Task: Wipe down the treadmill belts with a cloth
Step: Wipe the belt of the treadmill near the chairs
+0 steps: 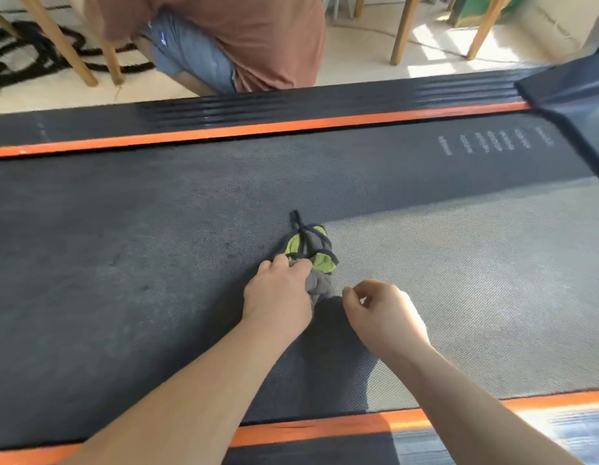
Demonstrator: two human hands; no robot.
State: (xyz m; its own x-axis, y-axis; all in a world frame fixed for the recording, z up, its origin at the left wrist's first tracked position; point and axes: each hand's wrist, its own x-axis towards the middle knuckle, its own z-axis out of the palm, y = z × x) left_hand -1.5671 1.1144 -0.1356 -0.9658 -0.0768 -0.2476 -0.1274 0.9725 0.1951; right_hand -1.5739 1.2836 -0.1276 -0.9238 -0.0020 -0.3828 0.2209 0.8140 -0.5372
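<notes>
Belt: dark grey and textured, running left to right across the view. The right half is in sun and the left half in shade.
Cloth: one bunched wad in grey and lime green with dark cords across it. It lies on the belt about mid-width, right at the sun/shade edge. A dark cord end sticks out on its far side.
Left hand: palm down on the near-left part of the cloth. The fingers are curled onto the fabric and grip it. Grey fabric bulges out from under the palm on the right.
Right hand: just beside the cloth on its right, not touching it. The fingers are curled in with the thumb tip against the forefinger, and nothing shows in the grip. Whether it touches the belt I cannot tell.
Forearms: both bare, entering from the bottom edge and crossing the near stripe.
Stripes: an orange band runs along each belt edge, the far one and the near one.
Far rail: black and ribbed, beyond the far stripe.
Marks: a row of pale print on the belt at the far right, blurred and unreadable.
Hood: a dark housing at the right end.
Person: crouched on the floor beyond the far rail, in a rust shirt and grey-blue shorts.
Floor beyond: pale, with wooden legs and a black-patterned rug at the far left.
</notes>
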